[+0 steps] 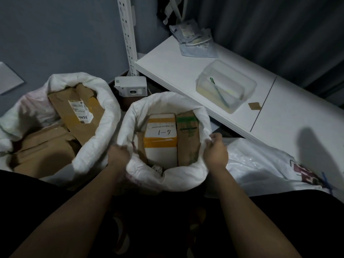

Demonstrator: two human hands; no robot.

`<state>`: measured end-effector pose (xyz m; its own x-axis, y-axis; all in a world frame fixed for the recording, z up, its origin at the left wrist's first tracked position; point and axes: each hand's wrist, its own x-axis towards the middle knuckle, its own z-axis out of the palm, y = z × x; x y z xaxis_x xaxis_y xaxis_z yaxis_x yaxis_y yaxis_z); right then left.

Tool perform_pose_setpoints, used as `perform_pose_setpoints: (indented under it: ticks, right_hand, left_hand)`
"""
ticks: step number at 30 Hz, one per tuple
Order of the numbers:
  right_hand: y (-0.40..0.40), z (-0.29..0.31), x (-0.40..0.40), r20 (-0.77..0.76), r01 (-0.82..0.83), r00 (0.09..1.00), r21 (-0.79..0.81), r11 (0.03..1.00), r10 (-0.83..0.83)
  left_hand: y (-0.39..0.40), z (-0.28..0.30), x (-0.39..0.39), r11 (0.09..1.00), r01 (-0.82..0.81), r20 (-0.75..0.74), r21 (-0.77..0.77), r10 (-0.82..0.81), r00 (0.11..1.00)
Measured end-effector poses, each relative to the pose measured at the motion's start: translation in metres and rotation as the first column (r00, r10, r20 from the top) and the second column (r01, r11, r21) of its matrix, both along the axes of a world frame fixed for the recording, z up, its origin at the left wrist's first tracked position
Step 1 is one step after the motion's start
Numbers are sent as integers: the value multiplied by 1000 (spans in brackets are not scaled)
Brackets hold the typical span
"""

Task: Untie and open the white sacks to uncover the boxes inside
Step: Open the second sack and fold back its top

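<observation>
Woven plastic cloth, matt and crinkled, on the middle sack point(183, 178); brown cardboard box point(74, 110) with paper label at left; smooth matt white shelf point(176, 62) upper right, carrying a cloudy translucent plastic tub point(226, 86); glossy thin plastic bag point(260, 164) at right.

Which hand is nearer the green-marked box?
Right. The right hand grips the sack rim just beside the green-marked box; the left hand grips the opposite rim, across the white box.

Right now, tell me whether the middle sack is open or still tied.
Open. The middle sack has its rim rolled down, held by the left hand and right hand, with boxes showing inside.
</observation>
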<state>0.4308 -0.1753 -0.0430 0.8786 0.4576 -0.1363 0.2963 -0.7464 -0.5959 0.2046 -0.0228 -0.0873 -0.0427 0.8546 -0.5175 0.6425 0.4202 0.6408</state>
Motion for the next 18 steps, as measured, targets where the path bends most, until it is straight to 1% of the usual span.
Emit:
perform_pose_setpoints:
  ticks: [1, 2, 3, 4, 5, 6, 7, 9, 11, 13, 14, 15, 16, 17, 18]
  right_hand:
    - [-2, -5, 7, -79, 111, 992, 136, 984, -101]
    - [-6, -8, 12, -163, 245, 965, 273, 930, -206]
    - [-11, -11, 15, -244, 378, 921, 371, 848, -304]
    - [-17, -14, 16, -305, 473, 877, 414, 778, -371]
    - [-21, -16, 16, -332, 516, 852, 407, 754, -404]
    - [-25, -18, 15, -327, 515, 852, 376, 770, -409]
    - [-28, -20, 14, -299, 483, 868, 327, 813, -396]
    - [-32, -25, 12, -194, 357, 928, 221, 907, -318]
    - [-33, -26, 11, -61, 214, 976, 150, 965, -207]
    - [-31, -25, 10, 33, 92, 995, 108, 990, -96]
    - [-29, -25, 9, 19, 58, 998, 62, 996, -59]
    - [-25, -24, 6, -45, 50, 998, 18, 999, -49]
    - [-22, -24, 3, -157, 76, 985, 5, 997, -74]
    - [-17, -25, 0, -292, 135, 949, 39, 990, -118]
    - [-14, -28, -3, -401, 211, 904, 112, 971, -150]
  left_hand:
    - [2, 0, 1, 1000, 20, 48, 18, -21, 999]
    - [5, -3, 2, 999, 29, 111, 24, -32, 993]
    - [7, 0, 4, 999, 27, 167, 27, -31, 986]
    - [9, 3, 8, 1000, 24, 217, 20, -28, 976]
    - [11, 4, 13, 999, 22, 257, 29, -28, 966]
    - [16, 4, 20, 999, 7, 283, 33, -16, 959]
    - [20, 6, 28, 999, -22, 294, 37, 10, 956]
    - [29, 10, 43, 997, -77, 263, 19, 70, 962]
    - [37, 9, 55, 994, -100, 138, 34, 95, 986]
    - [36, 7, 59, 994, -95, 4, 52, 95, 995]
    - [34, 1, 57, 997, -67, -55, 37, 69, 996]
    - [29, -4, 54, 1000, -8, -97, 22, 10, 995]
    - [26, -9, 50, 998, 63, -96, -1, -63, 993]
    - [23, -14, 48, 990, 139, -50, 19, -138, 989]
    - [26, -14, 46, 978, 197, 33, 75, -200, 979]
